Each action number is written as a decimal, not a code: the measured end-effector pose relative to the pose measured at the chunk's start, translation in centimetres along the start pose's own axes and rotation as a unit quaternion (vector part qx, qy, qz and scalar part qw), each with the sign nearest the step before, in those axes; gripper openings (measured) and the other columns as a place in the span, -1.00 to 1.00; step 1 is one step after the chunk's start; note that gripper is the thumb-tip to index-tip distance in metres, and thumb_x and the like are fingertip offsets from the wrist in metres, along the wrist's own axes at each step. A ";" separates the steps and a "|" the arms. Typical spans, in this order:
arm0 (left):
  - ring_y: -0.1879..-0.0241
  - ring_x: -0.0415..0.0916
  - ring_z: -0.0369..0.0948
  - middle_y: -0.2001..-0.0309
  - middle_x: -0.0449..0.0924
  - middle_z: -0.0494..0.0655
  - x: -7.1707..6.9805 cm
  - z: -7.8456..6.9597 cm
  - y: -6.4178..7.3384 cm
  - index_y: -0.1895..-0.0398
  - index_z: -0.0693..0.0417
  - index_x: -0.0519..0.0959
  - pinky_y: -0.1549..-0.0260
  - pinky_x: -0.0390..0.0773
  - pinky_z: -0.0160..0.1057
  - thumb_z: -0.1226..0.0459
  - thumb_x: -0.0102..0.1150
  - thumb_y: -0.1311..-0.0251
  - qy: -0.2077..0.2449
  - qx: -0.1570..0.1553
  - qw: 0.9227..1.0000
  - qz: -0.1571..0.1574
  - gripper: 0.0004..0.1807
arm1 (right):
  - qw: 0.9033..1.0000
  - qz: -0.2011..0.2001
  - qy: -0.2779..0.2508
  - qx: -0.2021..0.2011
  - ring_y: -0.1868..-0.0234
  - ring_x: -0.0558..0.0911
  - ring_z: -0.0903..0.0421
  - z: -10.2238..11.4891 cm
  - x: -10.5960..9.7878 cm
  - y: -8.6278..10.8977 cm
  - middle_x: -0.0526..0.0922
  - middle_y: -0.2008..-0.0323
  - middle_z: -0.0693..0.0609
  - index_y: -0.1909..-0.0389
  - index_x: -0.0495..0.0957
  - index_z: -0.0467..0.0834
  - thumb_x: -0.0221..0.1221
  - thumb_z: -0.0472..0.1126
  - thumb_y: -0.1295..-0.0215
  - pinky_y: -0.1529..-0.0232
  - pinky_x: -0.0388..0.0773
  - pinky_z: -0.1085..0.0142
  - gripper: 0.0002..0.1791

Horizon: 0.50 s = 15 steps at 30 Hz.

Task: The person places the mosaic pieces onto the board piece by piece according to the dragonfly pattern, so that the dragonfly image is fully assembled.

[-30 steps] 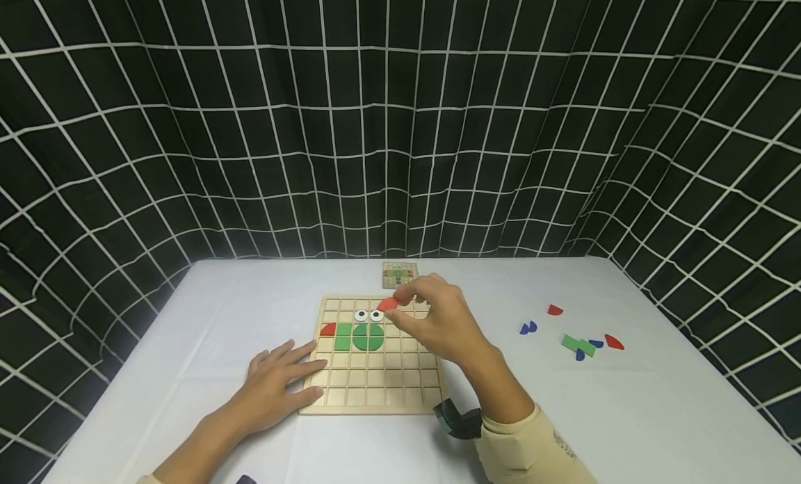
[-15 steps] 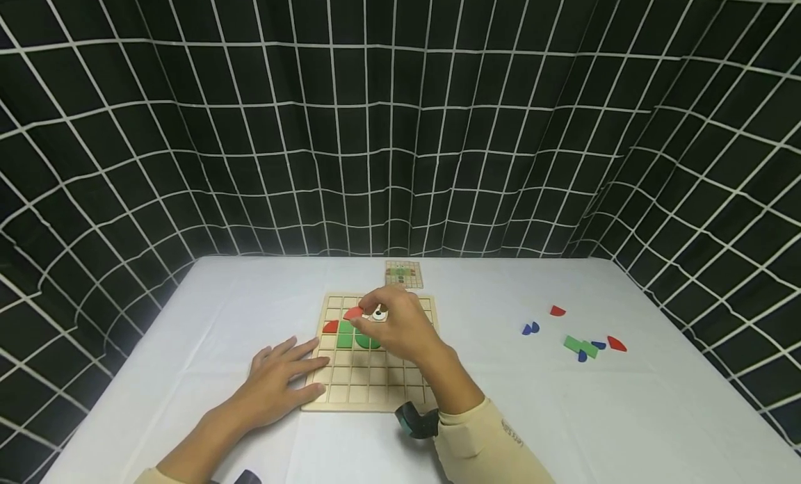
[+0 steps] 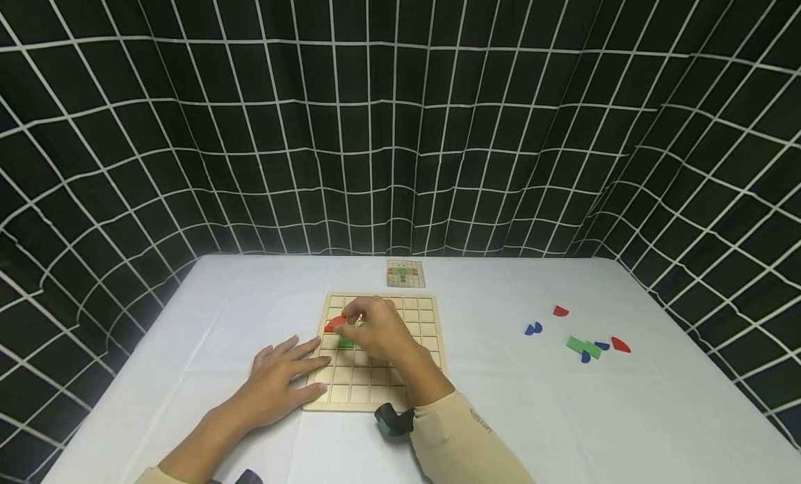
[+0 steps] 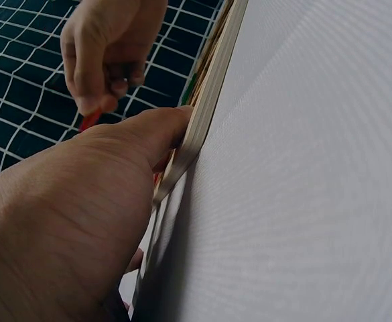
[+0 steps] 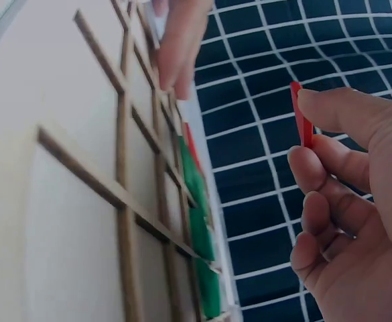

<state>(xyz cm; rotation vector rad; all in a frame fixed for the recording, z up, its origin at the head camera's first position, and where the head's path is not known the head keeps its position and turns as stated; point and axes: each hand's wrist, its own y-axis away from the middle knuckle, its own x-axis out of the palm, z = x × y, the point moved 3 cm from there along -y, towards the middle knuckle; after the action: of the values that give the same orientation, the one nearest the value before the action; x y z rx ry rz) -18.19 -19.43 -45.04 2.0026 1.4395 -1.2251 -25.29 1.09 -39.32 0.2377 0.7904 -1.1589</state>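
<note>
Right hand [image 3: 378, 329] pinches a red piece [image 5: 302, 115] between thumb and index, other fingers curled; piece is up off the board [image 3: 400, 396], over its left part, clear of the surface in the right wrist view. Left hand [image 3: 283, 381] has fingers spread, gripping nothing, fingertips and thumb resting on the board's left edge. On the board: green pieces [image 5: 201, 225] and another red one [image 5: 193, 146], partly hidden behind the right hand in the head view. Small card [image 3: 405, 274] with a printed grid pattern lies beyond the board. Off to the right on the white cloth [image 3: 500, 400], well apart from the board: loose red [image 3: 560, 311], blue [image 3: 529, 329] and green bits [image 3: 576, 344], some touching or overlapping. Sleeves beige; black backdrop [image 3: 300, 133] with white grid lines behind.
</note>
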 end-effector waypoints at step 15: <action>-0.55 0.17 0.39 -0.54 0.45 0.11 -0.1 -0.3 0.1 -0.31 -0.01 0.74 -0.37 -0.07 0.62 -0.04 0.40 -0.42 -0.007 -0.003 1.000 -0.003 -0.48 | 0.998 0.049 -0.003 0.030 0.37 0.59 0.24 -1.7 2.5 -0.6 0.68 0.42 0.18 0.13 0.78 -0.22 0.57 -0.22 -0.30 0.27 0.58 0.33 -0.77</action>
<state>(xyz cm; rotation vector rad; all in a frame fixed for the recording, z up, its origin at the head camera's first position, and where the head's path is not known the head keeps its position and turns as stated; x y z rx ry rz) -17.96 -19.34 -44.81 1.9841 1.4423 -1.2329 -26.17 -0.06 -42.04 0.3194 0.7305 -1.0918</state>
